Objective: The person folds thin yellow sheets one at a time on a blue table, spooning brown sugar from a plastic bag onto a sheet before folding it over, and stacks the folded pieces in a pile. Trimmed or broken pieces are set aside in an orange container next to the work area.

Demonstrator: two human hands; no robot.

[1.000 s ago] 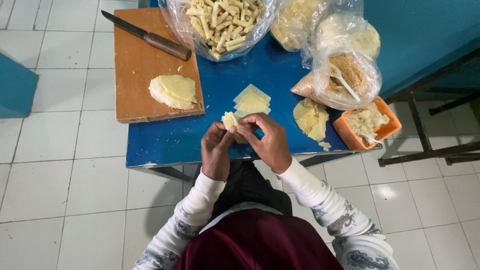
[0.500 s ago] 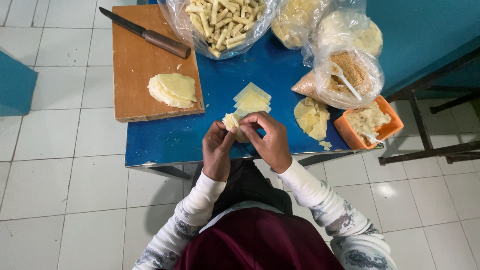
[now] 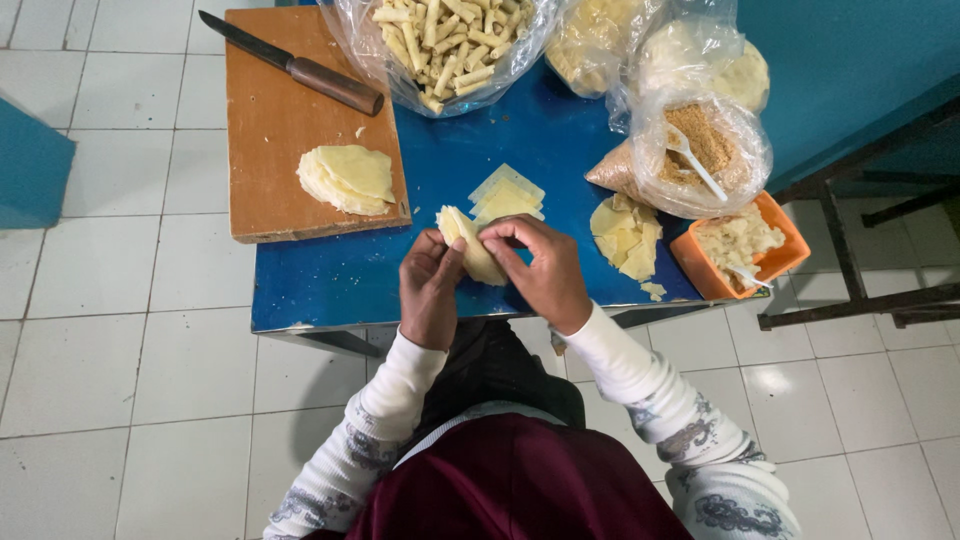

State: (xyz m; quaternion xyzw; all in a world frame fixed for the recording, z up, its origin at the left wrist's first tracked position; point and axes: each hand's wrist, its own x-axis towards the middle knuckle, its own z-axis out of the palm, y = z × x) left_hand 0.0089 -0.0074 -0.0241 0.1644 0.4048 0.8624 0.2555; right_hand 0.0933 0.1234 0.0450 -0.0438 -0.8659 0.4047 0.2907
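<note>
Both our left hand (image 3: 432, 290) and right hand (image 3: 540, 272) pinch one pale wrapper (image 3: 470, 250); loose wrapper squares (image 3: 507, 197) lie at twelve o'clock, knife (image 3: 295, 65) at eleven.

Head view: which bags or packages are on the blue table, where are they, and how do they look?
Clear bag of pale rolled sticks: top centre, open.
Clear bag of brown crumbs: right, white spoon inside.
Two clear bags of pale yellow contents: top right.
No labels, signs or screens.
</note>
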